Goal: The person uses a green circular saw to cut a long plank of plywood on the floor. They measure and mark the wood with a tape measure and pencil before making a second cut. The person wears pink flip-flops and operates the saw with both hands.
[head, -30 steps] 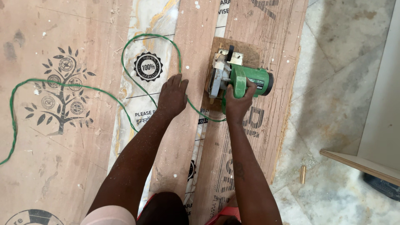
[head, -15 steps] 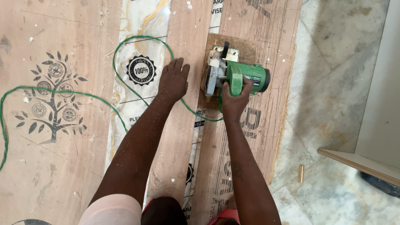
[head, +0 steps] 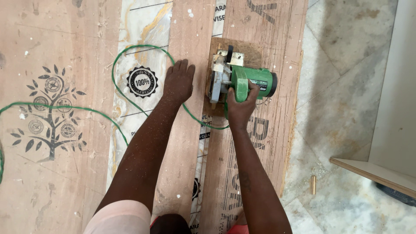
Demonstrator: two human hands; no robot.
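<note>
My right hand (head: 239, 108) grips the handle of a green circular saw (head: 242, 80) that sits on a small wooden base on a plywood sheet (head: 268, 143). My left hand (head: 178, 81) lies flat, fingers together, on a narrow plywood strip (head: 182, 143) just left of the saw. The saw's green cord (head: 130, 102) loops past my left hand and runs off to the left over the boards.
A wide plywood sheet with a printed tree mark (head: 52, 112) lies at the left. A marble-patterned laminate strip (head: 141, 82) shows between the boards. At the right are a stone floor (head: 346, 86), a small wooden dowel (head: 313, 184) and a board edge (head: 372, 173).
The saw and my right hand sit slightly farther up the sheet than before. My left hand stays flat on the strip beside it.
</note>
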